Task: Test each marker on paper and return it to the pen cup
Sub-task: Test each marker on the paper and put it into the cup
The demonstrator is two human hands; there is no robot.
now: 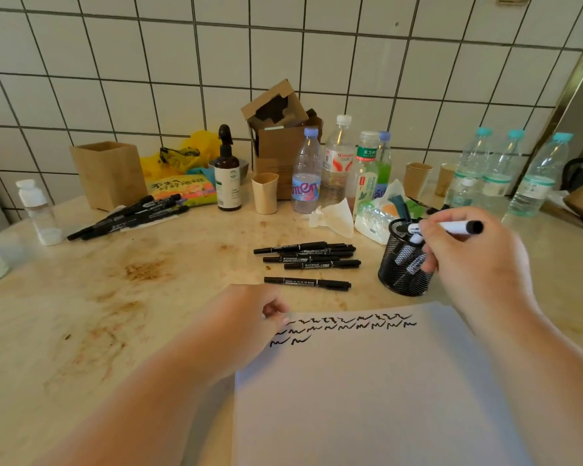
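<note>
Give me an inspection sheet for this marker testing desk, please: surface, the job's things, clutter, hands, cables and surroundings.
Surface: beige counter, brown stains on its left half.
Job's things: white paper with rows of black squiggles along its top; mesh pen cup holding markers; loose black markers lying left of the cup; another marker pile far left.
Clutter: water bottles, brown pump bottle, paper cups, cardboard box, wooden box, crumpled tissue.
Hands: right hand grips a white marker over the cup; left hand rests at the paper's top left corner.
Cables: nothing seen.
Surroundings: white tiled wall.
</note>
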